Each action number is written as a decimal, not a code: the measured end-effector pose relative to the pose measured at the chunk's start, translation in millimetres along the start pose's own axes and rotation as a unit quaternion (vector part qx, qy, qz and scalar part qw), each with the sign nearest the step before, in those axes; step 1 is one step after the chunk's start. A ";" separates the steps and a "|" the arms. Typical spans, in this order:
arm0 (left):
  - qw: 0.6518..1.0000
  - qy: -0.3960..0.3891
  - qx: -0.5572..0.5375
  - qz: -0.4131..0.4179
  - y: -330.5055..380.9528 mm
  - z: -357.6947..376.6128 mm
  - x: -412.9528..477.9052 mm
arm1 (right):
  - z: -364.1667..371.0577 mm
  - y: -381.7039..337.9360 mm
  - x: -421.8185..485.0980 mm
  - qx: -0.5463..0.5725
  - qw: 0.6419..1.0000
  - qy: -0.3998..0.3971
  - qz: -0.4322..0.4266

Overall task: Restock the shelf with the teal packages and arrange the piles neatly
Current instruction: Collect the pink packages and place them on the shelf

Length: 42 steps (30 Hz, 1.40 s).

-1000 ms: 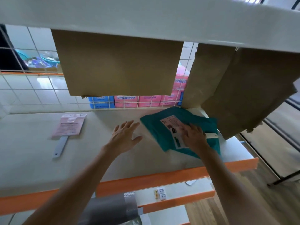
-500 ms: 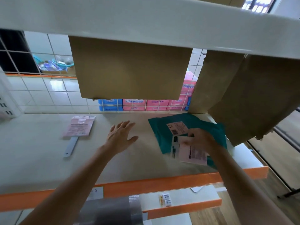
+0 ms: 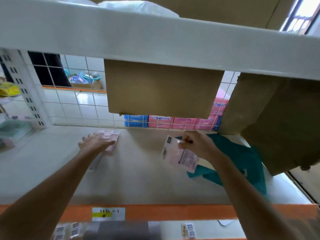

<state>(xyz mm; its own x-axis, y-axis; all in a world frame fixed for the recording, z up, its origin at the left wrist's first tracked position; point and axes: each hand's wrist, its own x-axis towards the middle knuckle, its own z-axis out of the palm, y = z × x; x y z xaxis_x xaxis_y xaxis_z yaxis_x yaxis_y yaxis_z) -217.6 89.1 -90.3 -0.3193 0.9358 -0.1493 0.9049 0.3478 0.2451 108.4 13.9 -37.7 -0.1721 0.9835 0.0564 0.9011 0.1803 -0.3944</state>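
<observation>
While pinching the pink card (image 3: 180, 156) in clamped right hand (image 3: 194, 144) fingers, left hand (image 3: 97, 142) fingers flat and apart on the other card (image 3: 111, 137), clear both aside, then square the teal package (image 3: 242, 158) lying at the right of the shelf (image 3: 138, 179).

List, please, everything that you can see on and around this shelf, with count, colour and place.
teal package: at least one, teal, right side of shelf, partly under the right arm
pink sheet: one, pink, held above the shelf
pink tag: one, pink with grey handle, back of shelf
cardboard boxes: two, brown, below upper shelf, centre and right
pink packs: several, pink, behind wire grid
blue packs: count unclear, blue, left of pink packs
shelf: one, off-white, orange front edge
left hand: flat on pink tag
right hand: pinches pink sheet
</observation>
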 end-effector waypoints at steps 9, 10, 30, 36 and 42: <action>0.998 -0.041 -0.050 -0.005 12.4 -6.4 0.8 | 9.5 -14.4 2.8 0.027 0.999 -0.010 -0.014; 0.996 -0.056 -0.065 -0.006 14.2 -6.2 -0.1 | 10.7 -15.2 1.7 0.026 1.000 -0.011 -0.012; 0.952 0.093 -0.239 0.166 -63.1 -65.1 -44.7 | 55.3 -105.8 9.6 0.100 0.992 0.054 -0.062; 0.927 0.113 -0.293 0.205 -142.7 -104.6 -47.5 | 83.2 -183.0 23.3 0.093 0.991 0.048 -0.083; 0.925 0.121 -0.289 0.214 -234.4 -143.8 -39.0 | 114.9 -274.4 28.2 0.070 0.993 0.055 -0.079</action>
<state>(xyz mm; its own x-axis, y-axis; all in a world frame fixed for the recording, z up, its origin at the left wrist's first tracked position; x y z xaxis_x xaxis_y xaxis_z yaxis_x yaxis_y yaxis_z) -457.7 -20.7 -4.2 -0.0827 0.9558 0.2823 0.6840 -0.1516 0.7136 -189.5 -9.8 -33.3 -0.2543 0.9406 0.2249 0.8008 0.3352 -0.4963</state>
